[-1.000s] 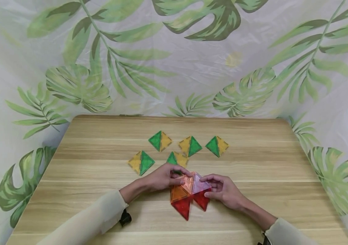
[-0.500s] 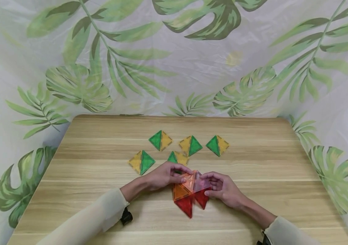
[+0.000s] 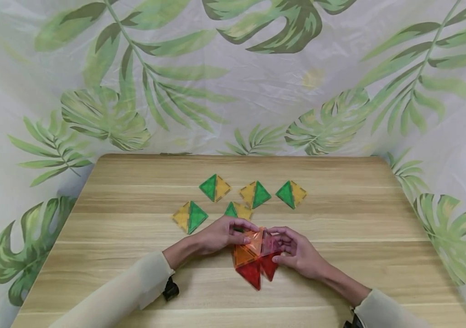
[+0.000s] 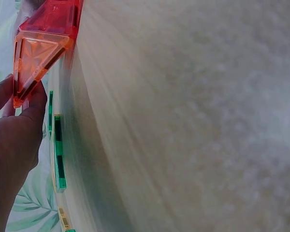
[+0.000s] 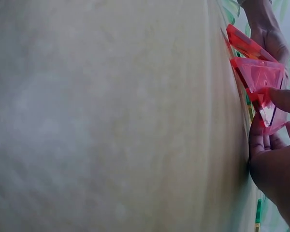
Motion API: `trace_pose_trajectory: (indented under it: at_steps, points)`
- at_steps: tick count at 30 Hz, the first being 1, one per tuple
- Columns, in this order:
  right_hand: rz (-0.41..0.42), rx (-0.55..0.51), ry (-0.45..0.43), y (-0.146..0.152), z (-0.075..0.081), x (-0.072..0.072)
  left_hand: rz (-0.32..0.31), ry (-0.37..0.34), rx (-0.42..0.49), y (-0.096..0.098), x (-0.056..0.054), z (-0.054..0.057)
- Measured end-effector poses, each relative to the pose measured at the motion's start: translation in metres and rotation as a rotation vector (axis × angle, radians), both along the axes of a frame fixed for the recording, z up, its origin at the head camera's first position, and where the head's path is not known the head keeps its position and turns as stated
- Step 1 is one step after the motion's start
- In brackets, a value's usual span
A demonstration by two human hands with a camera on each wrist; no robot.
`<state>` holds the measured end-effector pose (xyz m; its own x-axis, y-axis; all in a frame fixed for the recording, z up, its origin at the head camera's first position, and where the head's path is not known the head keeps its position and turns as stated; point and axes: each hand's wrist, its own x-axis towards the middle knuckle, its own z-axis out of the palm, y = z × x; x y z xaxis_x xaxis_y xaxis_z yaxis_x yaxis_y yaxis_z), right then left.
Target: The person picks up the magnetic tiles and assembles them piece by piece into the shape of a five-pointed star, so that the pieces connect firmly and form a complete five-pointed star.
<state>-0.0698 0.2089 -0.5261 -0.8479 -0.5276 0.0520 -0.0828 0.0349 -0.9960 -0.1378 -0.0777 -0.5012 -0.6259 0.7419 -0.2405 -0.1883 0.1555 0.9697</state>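
Tile cluster [image 3: 253, 256] of see-through triangles, midway between the tabletop's [image 3: 339, 214] left and right edges, well in from the far edge. Orange triangles [image 3: 243, 256] on its left; pink triangle [image 3: 271, 246] on its right; two red triangles [image 3: 250, 274] toward the wearer, a gap between them. The tiles slope at angles to one another.

Left hand [image 3: 215, 236]: thumb and fingers nearly closed, pinching an orange triangle from both faces, as the left wrist view shows. Right hand [image 3: 303, 257]: fingers bent, thumb opposite, gripping the cluster's right side at the pink and red triangles.

Five green-and-yellow pairs lie toward the far edge: three in a row [image 3: 255, 195] closest to it, one [image 3: 189, 217] nearer the left edge, one [image 3: 238, 212] just beyond the left hand, partly hidden. Leaf-patterned cloth [image 3: 200, 114] behind the far edge
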Motion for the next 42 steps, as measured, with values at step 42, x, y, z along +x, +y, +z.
trace_pose_trajectory:
  at_steps: [42]
  points:
    - [-0.070,0.358,0.457,-0.012,0.001,0.018,-0.012,0.263,-0.060,0.003,0.011,-0.002]
